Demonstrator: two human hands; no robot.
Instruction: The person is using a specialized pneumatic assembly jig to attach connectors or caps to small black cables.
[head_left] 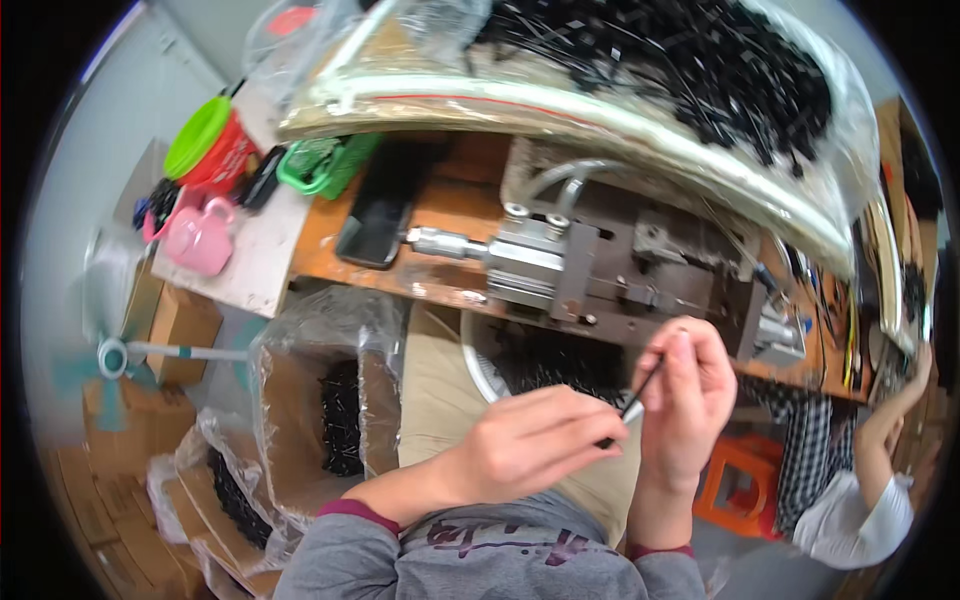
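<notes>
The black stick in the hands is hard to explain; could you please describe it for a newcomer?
Find the wooden workbench, then the left hand and right hand in front of it. The thin stick slants from one to the other; unlike the heaped black pieces nearby, it is held.

Bright light glints off a boxy silver metal fixture (525, 265); translucent teal fan blades (109, 405) blur near bowed, black-rimmed edges.

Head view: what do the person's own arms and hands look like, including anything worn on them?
The left hand and right hand are bare, with no gloves showing. Grey sleeves end in maroon cuffs. No watch shows on either wrist.
</notes>
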